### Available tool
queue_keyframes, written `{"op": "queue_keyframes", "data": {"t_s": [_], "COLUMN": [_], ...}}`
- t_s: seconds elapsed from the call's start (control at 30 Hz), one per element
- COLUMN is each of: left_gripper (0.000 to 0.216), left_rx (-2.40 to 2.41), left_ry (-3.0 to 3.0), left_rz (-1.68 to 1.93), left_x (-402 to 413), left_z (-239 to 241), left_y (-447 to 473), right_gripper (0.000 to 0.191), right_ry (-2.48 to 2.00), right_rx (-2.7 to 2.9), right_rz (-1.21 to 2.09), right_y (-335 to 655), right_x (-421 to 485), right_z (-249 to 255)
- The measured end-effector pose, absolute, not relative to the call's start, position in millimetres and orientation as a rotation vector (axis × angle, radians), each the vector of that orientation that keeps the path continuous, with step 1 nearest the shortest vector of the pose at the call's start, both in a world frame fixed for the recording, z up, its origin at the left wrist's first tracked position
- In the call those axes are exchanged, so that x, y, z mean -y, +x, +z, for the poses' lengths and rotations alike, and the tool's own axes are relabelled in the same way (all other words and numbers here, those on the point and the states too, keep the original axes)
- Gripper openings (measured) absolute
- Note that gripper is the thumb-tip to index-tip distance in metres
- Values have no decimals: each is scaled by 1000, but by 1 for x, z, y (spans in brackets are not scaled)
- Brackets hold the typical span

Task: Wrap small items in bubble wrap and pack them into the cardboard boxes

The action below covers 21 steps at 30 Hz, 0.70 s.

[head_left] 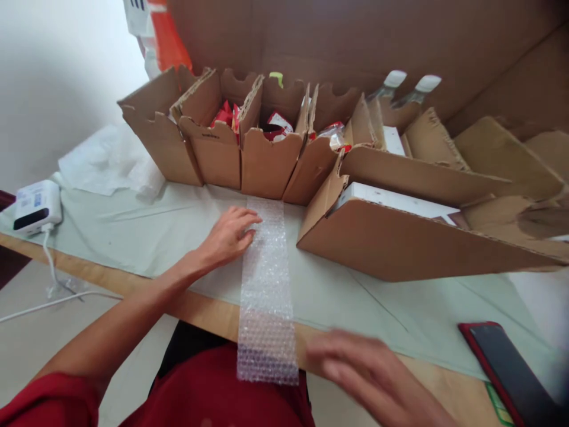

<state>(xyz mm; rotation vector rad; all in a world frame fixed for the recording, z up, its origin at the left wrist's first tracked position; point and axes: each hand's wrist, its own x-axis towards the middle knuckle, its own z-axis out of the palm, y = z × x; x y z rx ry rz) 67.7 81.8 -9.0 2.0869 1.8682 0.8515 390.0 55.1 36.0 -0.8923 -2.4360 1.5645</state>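
Observation:
A long strip of bubble wrap [268,267] runs from the foot of the cardboard bins, over the near table edge, down to my lap. My left hand [233,234] rests at the strip's left edge, fingers loosely stretched out and touching it without gripping. To the right of the strip's near end, my right hand [364,367] hangs above the table edge. It is blurred by motion, with its fingers extended and nothing visible in it.
Cardboard bins [273,166] with red packets line the back. A larger cardboard box [400,243] holding a white box stands right. Crumpled bubble wrap [106,160] and a white device [38,207] with a cable lie left. A phone [507,367] lies at lower right.

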Motion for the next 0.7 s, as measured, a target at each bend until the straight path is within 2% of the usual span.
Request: {"op": "queue_keyframes", "data": {"t_s": [0.1, 0.23, 0.37, 0.5, 0.57, 0.7], "left_gripper": [35, 32, 36, 36, 36, 36], "left_rx": [-1792, -1775, -1761, -1736, -1729, -1741], "left_ry": [2175, 2248, 2276, 2275, 2276, 2275], "left_rz": [683, 542, 533, 559, 563, 578], "left_x": [-105, -118, -110, -106, -107, -107], "left_z": [-17, -26, -33, -37, -37, -35], "left_y": [78, 76, 68, 66, 67, 68], "right_gripper": [34, 46, 43, 35, 34, 48], "right_ry": [-776, -729, -508, -334, -387, -605], "right_rx": [2590, 2808, 2840, 2736, 2669, 2692], "right_rz": [860, 427, 254, 337, 310, 120], "right_y": [325, 268, 308, 379, 399, 397], "right_x": [-114, -131, -50, 34, 48, 31], "right_z": [16, -22, -37, -36, -34, -39]}}
